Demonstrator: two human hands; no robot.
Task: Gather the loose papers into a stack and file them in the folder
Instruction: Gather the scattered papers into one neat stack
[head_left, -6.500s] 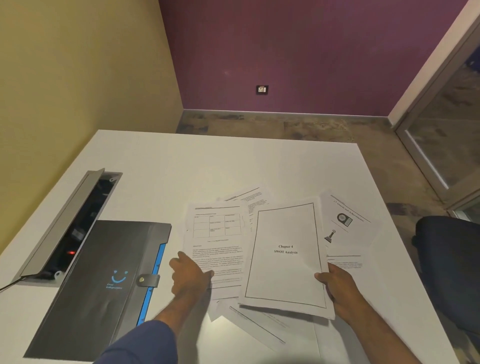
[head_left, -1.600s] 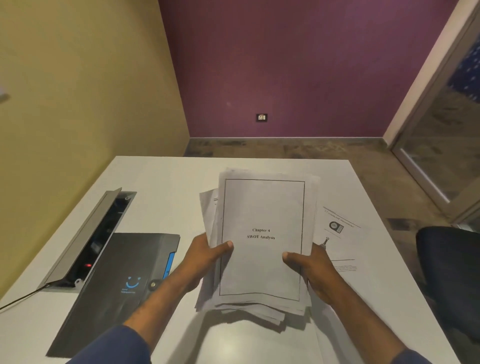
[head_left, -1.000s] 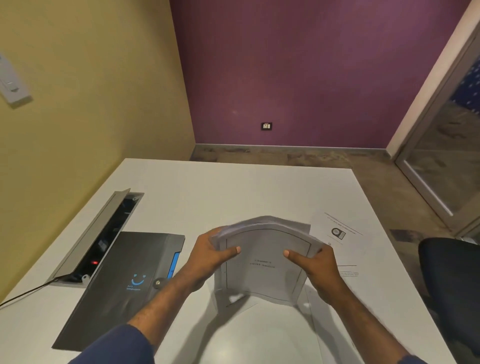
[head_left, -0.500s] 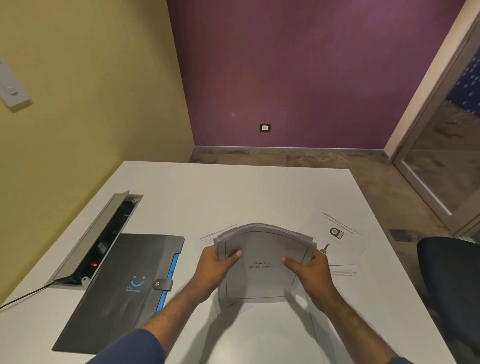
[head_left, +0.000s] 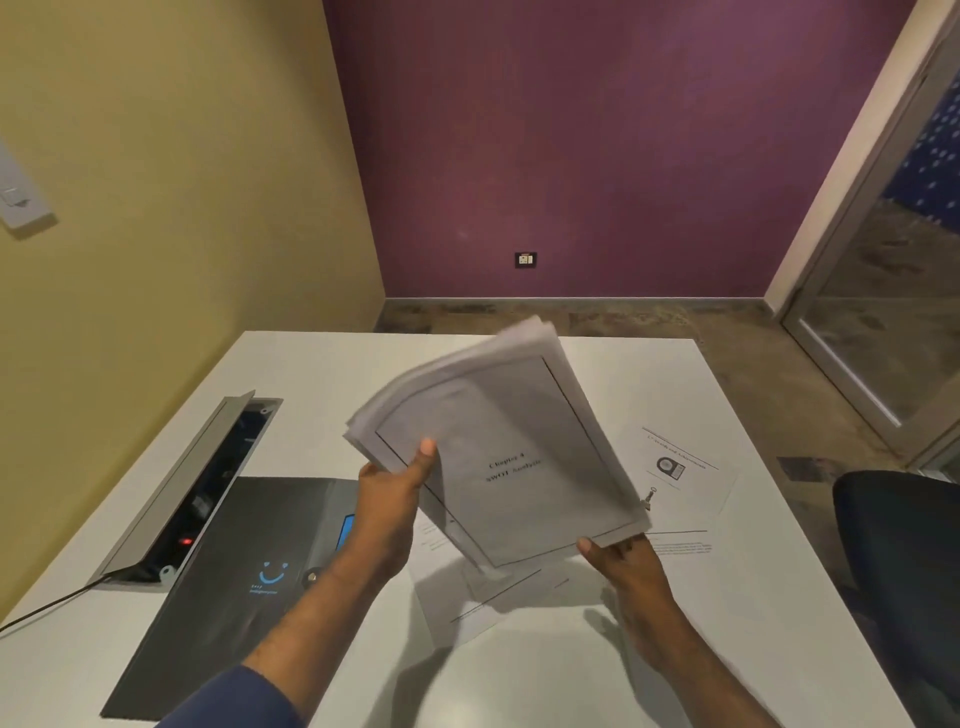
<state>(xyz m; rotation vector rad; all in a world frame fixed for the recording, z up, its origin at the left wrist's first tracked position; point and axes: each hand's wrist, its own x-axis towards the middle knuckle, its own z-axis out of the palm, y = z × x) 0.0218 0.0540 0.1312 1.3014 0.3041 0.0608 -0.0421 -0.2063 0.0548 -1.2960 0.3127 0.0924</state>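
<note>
Stack of papers (head_left: 514, 467) tilted, long axis toward far left, pinched by left hand (head_left: 389, 499) and right hand (head_left: 618, 561).

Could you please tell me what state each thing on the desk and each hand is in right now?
Paper stack: lifted off the table, tilted, bowed.
Left hand: grips the stack's left edge.
Right hand: holds its lower right corner.
Folder: closed, flat on the table.
Loose sheets: lying on the table.
Cable box lid: open.
</note>
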